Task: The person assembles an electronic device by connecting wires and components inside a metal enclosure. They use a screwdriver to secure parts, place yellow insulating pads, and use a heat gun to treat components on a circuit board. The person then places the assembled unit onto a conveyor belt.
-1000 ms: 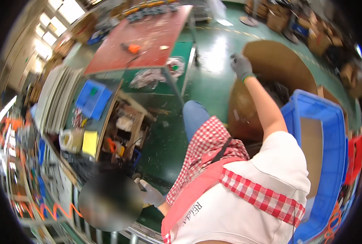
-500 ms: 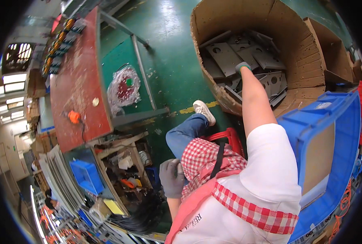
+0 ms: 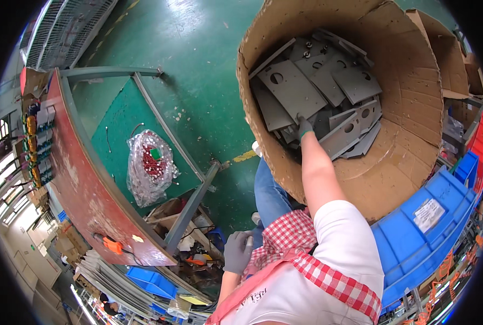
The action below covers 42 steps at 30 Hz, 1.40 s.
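Head view, carton (image 3: 401,146), grey plates (image 3: 295,89) inside (right hand (image 3: 305,125) too)

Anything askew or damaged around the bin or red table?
Mildly. The metal plates near the right hand lie jumbled at different angles inside the cardboard bin, not neatly stacked. The bin's rim looks ragged, and the red tabletop has pale, worn patches.

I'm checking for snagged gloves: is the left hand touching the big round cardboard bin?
Apart. The head view shows jeans and checked apron between the left hand and the cardboard bin.
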### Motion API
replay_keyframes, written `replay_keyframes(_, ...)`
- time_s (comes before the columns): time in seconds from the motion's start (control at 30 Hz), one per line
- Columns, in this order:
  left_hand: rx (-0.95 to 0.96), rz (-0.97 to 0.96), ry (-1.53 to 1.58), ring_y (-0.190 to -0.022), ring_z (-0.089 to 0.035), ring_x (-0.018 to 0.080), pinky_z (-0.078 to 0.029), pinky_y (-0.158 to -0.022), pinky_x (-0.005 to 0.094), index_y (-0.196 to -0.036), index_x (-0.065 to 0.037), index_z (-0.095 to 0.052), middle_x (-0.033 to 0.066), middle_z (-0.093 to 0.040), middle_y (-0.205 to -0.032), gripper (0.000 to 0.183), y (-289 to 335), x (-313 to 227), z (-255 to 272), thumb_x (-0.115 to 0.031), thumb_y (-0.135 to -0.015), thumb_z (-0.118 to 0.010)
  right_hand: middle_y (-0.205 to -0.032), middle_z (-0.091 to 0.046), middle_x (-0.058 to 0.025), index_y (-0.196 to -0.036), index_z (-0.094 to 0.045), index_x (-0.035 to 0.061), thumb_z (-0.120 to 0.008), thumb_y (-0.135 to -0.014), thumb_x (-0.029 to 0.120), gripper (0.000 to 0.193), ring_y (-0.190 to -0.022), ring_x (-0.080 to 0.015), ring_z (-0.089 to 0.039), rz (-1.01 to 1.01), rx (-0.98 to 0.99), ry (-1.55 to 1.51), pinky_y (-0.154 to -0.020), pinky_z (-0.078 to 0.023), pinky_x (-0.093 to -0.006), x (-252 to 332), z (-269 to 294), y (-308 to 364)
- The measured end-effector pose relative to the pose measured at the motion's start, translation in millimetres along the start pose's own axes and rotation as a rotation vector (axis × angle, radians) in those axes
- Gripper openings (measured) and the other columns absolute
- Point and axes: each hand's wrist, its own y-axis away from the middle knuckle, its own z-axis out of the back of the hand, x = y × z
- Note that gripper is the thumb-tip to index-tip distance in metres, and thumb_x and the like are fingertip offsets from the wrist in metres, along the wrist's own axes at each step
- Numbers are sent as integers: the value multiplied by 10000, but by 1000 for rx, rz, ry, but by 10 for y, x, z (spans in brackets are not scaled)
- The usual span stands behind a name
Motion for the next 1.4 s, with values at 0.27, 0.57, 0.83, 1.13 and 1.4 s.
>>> replay_keyframes(0.27,-19,-35,-1,-872,-577,310,-461,-758,399,-958,-67,-639,112,-616,-908,139,-61,-473,764,-140,-855,-579,-808,-548,-53,-965,-612,158,-654,-817,203,161,-664,-204,-500,122,55,-33,-550,-459,-334,376,-125,616)
replay_keyframes(0.57,-183,-199,-43,-848,-562,325,-442,-758,397,-926,-25,-620,143,-594,-871,135,379,-767,1398,-120,-850,-563,-862,-645,-104,-890,-625,1,-617,-743,140,203,-771,-198,-605,735,-381,235,-666,-470,-354,1387,-165,2227)
replay_keyframes(0.83,-357,-275,-29,-908,-583,302,-457,-799,384,-947,-61,-618,119,-613,-928,136,758,-571,1652,-153,-854,-581,-905,-633,-99,-881,-615,-23,-631,-699,115,229,-804,-173,-584,1187,195,630,-737,-450,-296,2025,32,4528)
replay_keyframes(1.13,-850,-122,713,-1217,-489,253,-387,-1010,350,-1370,-19,-396,159,-528,-1277,738,1671,291,2054,-424,-818,-671,-1150,-551,-178,-1268,-461,-39,-593,-581,258,759,-1027,-302,-565,794,1195,652,-864,-475,-392,674,-101,7323)
replay_keyframes(1.4,-1285,45,1619,-885,-567,130,-478,-746,291,-1227,-31,-547,38,-603,-956,494,3867,2107,1685,-389,-889,-586,-947,-622,-62,-1131,-551,53,-561,-801,188,357,-771,-189,-618,367,1574,1361,-684,-520,-327,-2739,-506,7830)
